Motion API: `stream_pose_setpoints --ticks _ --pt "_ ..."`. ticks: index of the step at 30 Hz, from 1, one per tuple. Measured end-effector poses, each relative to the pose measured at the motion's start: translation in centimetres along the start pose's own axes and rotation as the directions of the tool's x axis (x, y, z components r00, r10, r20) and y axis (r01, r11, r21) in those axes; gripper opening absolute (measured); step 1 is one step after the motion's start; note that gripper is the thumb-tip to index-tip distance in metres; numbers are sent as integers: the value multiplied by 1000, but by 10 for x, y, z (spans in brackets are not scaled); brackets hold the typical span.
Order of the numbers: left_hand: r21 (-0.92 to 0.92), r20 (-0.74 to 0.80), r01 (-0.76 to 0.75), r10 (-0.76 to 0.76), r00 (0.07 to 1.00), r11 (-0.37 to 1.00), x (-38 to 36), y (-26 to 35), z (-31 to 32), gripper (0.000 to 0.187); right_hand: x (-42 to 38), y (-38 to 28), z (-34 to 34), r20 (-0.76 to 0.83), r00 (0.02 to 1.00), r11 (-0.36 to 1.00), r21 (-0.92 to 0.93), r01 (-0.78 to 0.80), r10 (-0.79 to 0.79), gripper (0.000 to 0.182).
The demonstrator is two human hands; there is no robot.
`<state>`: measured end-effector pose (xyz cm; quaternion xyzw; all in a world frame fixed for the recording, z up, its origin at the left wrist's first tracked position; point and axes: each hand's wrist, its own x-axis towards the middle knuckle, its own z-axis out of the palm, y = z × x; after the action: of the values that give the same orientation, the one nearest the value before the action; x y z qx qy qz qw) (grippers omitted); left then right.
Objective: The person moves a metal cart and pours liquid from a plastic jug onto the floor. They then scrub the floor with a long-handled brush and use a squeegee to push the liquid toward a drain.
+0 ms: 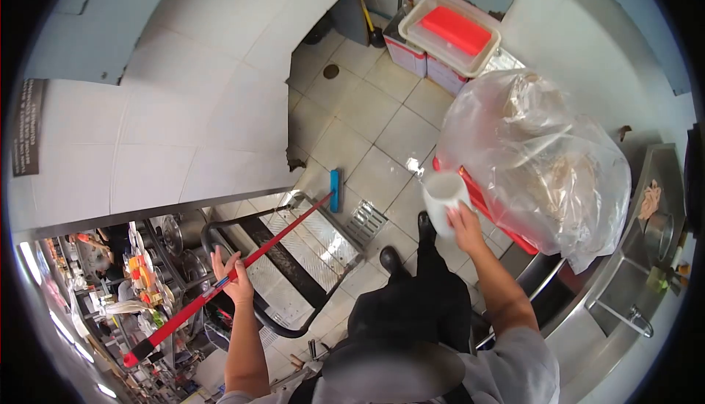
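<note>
My left hand [233, 280] is around the red pole of a broom [279, 241], with some fingers lifted off it. The pole runs slantwise, its blue head [335, 191] down by the tiled floor. In my right hand [465, 226] is a white plastic jug [443, 197], gripped at its side and tilted with the mouth away from me. A bright splash of water [414, 166] shows just beyond the jug's mouth. Whether liquid is left inside cannot be made out.
A metal platform cart [301, 239] with a black handle stands left of my feet. At right sits a large clear plastic bag [543, 161] over a red crate edge, beside a steel sink [587, 323]. Bins with a cream tray [485, 50] stand behind. Crowded shelves [139, 279] are at lower left.
</note>
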<state>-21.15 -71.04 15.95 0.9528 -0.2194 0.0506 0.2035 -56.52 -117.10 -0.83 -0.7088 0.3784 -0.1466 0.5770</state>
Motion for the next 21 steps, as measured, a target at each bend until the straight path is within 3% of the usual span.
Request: stream_pose_setpoints --ticks 2,3,5,6,8,10,13,14,15,17,18,19,21 --pt "341 50 37 -58 997 939 5 26 -7 44 -61 33 -19 20 968 967 -66 -248 250 36" --pt "371 56 93 -122 991 924 4 13 -9 44 -88 50 -27 -1 932 927 -103 -360 362 38" --pt "252 114 89 -121 986 964 6 -8 -25 43 -127 98 -38 -42 881 815 -360 -454 472 44" --pt "221 140 114 -147 979 969 5 -18 -33 43 -133 119 -41 -38 879 813 -361 -456 476 44" --pt "232 146 108 -145 979 967 -2 -37 -45 46 -143 160 -35 -107 789 502 -717 -483 606 49" --pt "243 191 -7 -40 981 970 -6 -50 -52 50 -123 198 -20 -55 795 499 -752 -431 604 51" --pt "222 160 -17 -19 987 975 -6 -58 -43 55 -48 268 38 154 781 479 -854 -204 606 47" --pt "195 131 -1 -25 991 981 -8 -57 -41 55 0 204 59 185 787 502 -847 -176 588 40" --pt "175 125 1 -23 992 985 -8 -55 -38 55 40 198 90 189 843 525 -842 -125 504 36" --pt "174 128 -4 -19 992 985 -6 -48 -31 55 133 165 145 393 822 543 -830 124 412 36" --pt "163 125 -10 -11 992 986 -3 -42 -28 54 177 141 172 413 829 617 -780 107 378 41" --pt "166 125 -17 -4 992 986 0 -32 -25 53 210 98 193 268 876 749 -647 -143 400 48" --pt "173 136 -24 0 991 985 2 -23 -21 53 262 29 221 219 941 833 -543 -103 259 53"
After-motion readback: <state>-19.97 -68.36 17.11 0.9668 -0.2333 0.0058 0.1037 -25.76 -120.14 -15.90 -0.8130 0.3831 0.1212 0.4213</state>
